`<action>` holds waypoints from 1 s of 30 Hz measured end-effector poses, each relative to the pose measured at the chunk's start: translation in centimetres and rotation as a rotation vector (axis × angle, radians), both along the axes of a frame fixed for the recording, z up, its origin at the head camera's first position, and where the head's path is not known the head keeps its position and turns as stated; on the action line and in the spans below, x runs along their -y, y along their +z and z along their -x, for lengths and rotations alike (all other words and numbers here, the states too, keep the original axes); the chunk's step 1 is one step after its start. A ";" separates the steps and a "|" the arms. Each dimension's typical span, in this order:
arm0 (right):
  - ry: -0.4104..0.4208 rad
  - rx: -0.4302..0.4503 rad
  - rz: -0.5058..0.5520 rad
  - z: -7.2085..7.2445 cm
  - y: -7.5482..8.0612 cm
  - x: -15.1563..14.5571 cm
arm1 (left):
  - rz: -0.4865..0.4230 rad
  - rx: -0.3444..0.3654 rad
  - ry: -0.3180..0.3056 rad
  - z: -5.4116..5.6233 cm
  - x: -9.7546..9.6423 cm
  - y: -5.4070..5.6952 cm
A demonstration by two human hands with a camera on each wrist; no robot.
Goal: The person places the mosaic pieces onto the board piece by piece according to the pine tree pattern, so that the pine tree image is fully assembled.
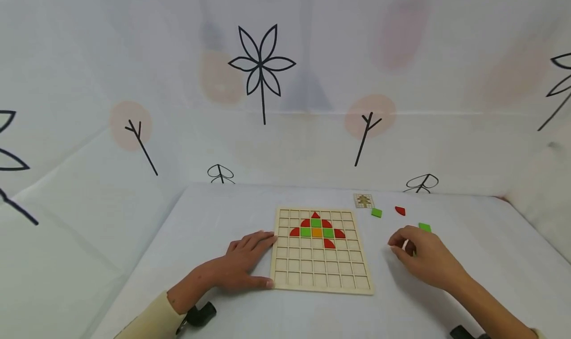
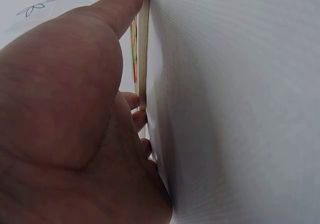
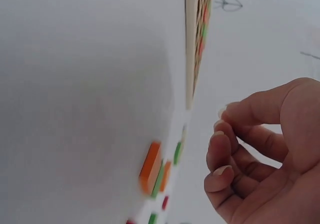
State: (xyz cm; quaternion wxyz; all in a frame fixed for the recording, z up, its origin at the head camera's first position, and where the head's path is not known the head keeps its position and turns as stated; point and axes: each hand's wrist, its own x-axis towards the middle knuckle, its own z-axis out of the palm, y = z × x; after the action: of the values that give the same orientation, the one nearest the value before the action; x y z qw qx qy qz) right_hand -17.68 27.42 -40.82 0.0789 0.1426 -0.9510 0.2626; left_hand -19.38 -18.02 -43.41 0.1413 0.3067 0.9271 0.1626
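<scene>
A square wooden grid board [image 1: 298,267] lies flat on the white table, with red, green and orange pieces set into its upper rows. Beside its left edge rests my left hand [image 1: 245,263], fingers spread. The fingertips touch that edge, and the thumb lies at the lower left corner. My right hand [image 1: 421,257] hovers to the right of the board, thumb and fingertips close together and loosely bent, with no piece showing between them. Under and behind this hand, loose pieces lie on the table, among them an orange block [image 3: 151,169] and a green square [image 1: 425,227].
Behind the board's right corner lies a small card [image 1: 364,200] with a tree pattern. Near it are a green square [image 1: 376,213] and a red rounded piece [image 1: 400,210]. A white cloth with printed plants [image 1: 260,64] hangs around the table.
</scene>
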 end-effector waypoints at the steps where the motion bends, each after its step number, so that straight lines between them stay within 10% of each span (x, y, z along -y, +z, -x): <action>1: -0.013 0.006 -0.002 -0.1 -0.1 -0.6 | 0.001 0.002 0.002 0.0 0.0 0.0; 30: -0.213 0.228 -0.096 2.9 -2.1 -9.6 | 0.003 -0.006 -0.009 0.0 -0.1 0.0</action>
State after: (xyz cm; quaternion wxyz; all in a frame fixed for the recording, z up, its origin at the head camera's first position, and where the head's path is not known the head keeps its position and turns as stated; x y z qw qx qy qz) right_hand -20.56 36.99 -42.94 -0.0089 0.0139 -0.9750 0.2216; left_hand -19.42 -17.96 -43.43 0.1398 0.3111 0.9264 0.1598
